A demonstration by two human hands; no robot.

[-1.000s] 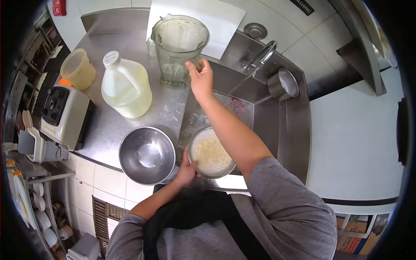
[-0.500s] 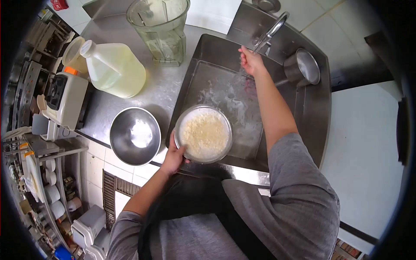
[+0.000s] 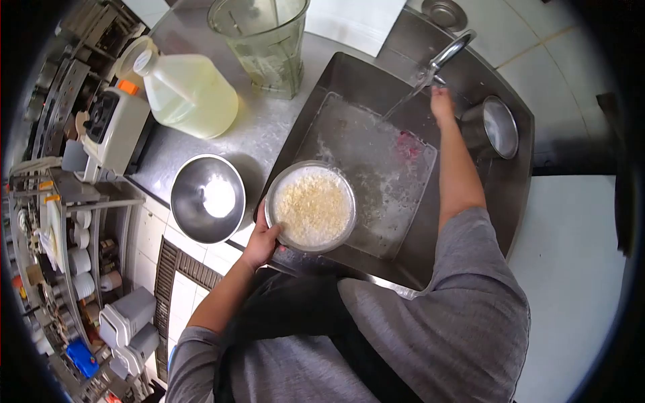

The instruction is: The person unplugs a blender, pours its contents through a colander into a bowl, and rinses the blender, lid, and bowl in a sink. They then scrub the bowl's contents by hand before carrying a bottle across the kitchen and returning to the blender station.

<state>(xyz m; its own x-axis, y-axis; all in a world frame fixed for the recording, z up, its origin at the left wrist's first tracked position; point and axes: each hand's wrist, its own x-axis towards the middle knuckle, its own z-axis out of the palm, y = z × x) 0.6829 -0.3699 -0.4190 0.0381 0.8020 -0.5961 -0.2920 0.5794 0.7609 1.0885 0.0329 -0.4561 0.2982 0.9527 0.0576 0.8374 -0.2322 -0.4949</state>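
Note:
My left hand (image 3: 261, 240) is closed on the rim and side of a round bowl (image 3: 271, 216), fingers underneath and thumb near the edge. Pale yellowish, crumbly food (image 3: 313, 207) lies in whitish liquid inside it. The bowl is held over the sink's near left edge. Across the sink, my right hand (image 3: 442, 106) is closed at the small handle (image 3: 439, 80) of the faucet (image 3: 454, 48); the fingertips are partly hidden. A thin stream of water (image 3: 403, 103) runs from the spout into the steel sink (image 3: 302, 127).
A bare metal bowl (image 3: 195, 201) stands on the counter to the left. Behind it are a jug of yellowish liquid (image 3: 191, 94) and a blender jar (image 3: 272, 60). A steel saucepan (image 3: 498, 127) sits at the sink's right side. Red bits (image 3: 408, 145) lie in the sink.
My right hand has moved from under the spout to the faucet handle on the right. The stream of water now shows plainly. My left hand keeps hold of the bowl.

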